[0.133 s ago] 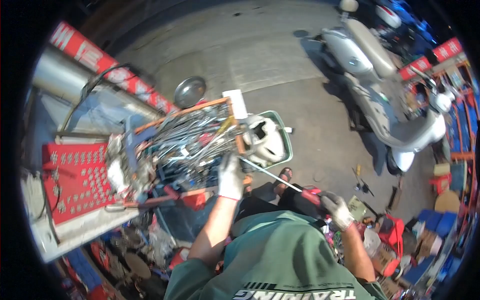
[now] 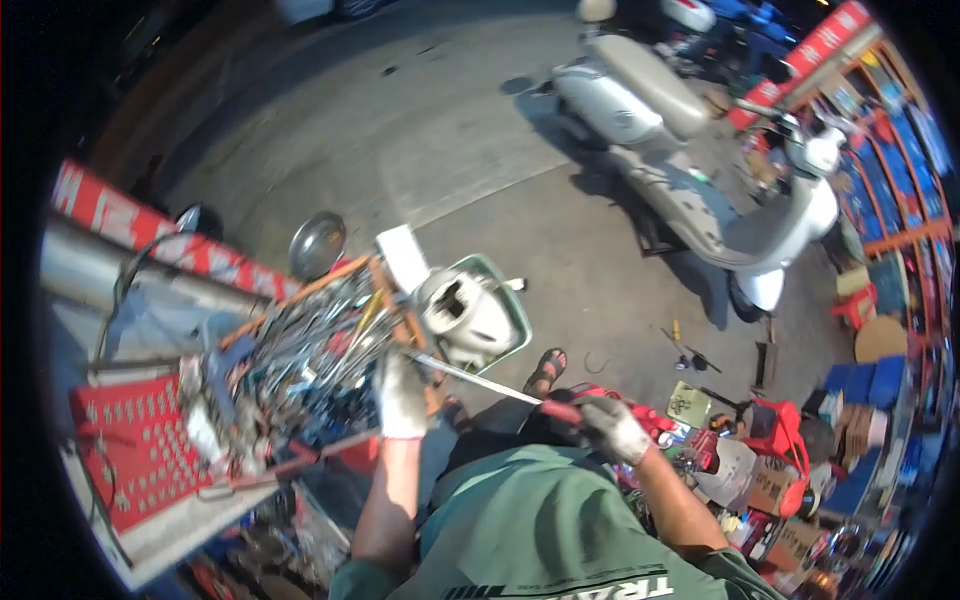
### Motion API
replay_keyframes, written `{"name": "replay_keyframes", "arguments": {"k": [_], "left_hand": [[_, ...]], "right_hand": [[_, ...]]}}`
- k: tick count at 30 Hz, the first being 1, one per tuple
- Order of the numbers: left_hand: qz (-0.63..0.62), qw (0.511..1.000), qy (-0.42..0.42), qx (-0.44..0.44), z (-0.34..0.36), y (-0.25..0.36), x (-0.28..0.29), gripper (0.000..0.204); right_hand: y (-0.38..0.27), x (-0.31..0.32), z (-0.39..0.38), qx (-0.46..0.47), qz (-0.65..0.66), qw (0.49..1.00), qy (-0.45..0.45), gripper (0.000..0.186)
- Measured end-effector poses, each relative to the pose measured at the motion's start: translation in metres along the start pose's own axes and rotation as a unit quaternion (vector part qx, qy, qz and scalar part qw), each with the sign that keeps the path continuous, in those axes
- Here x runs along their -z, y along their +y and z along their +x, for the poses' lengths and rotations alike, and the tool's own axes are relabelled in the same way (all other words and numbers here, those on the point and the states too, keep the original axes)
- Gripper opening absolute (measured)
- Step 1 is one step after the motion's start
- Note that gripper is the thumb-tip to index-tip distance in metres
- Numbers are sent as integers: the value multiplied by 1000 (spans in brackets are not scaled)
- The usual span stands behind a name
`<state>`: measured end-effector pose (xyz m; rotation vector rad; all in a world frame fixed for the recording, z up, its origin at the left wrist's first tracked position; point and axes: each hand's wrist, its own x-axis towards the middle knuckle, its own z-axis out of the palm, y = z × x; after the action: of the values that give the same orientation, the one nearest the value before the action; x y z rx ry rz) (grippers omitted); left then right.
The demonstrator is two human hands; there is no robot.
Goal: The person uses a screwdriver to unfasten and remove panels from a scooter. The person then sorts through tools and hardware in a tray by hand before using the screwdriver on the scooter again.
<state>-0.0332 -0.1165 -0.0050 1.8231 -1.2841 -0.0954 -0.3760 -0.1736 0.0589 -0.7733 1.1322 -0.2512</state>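
A long screwdriver (image 2: 480,381) with a bright metal shaft and a red handle spans the space between my two hands, in front of my body. My right hand (image 2: 613,430), in a whitish work glove, is closed round the handle end. At the shaft's far end, my gloved left hand (image 2: 402,398) has its fingers closed on the metal; the tip itself is hidden. Just beyond and left of that hand lies a wood-edged tray (image 2: 414,335) heaped with metal hand tools (image 2: 318,335). A white plastic shell part (image 2: 478,318) sits in a green tub (image 2: 522,330) beside the tray.
A silver-grey scooter (image 2: 690,205) stands on the concrete floor at the far right. To the left, a red board (image 2: 140,445) lies on a bench. A round metal bowl (image 2: 318,245) is behind the tray. Boxes and a red plastic stool (image 2: 775,440) crowd the right, near shelves (image 2: 900,190).
The view has turned, so the tray, tub and scooter sit further left in the picture. Both hands keep hold of the screwdriver. More of my sandalled foot shows.
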Motion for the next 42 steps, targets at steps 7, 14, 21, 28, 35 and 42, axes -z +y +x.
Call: {"name": "replay_keyframes", "arguments": {"k": [7, 14, 21, 28, 35, 42], "left_hand": [[-581, 739, -35, 339, 59, 97, -106, 39], [-618, 698, -155, 326, 133, 240, -263, 19], [-552, 714, -303, 306, 182, 378, -365, 10], [-450, 767, -425, 169, 229, 428, -442, 13], [-349, 751, -559, 40, 275, 498, -535, 11], [-282, 670, -685, -40, 347, 521, -673, 19]], "right_hand": [[-43, 141, 6, 66, -14, 997, -38, 32], [-81, 293, -4, 106, -53, 993, 11, 32], [-78, 371, 23, 234, -217, 939, 128, 42], [-116, 392, 78, 296, -252, 898, 206, 28], [-162, 447, 151, 169, -220, 924, 263, 41], [-228, 514, 246, 154, -89, 935, 306, 39]]}}
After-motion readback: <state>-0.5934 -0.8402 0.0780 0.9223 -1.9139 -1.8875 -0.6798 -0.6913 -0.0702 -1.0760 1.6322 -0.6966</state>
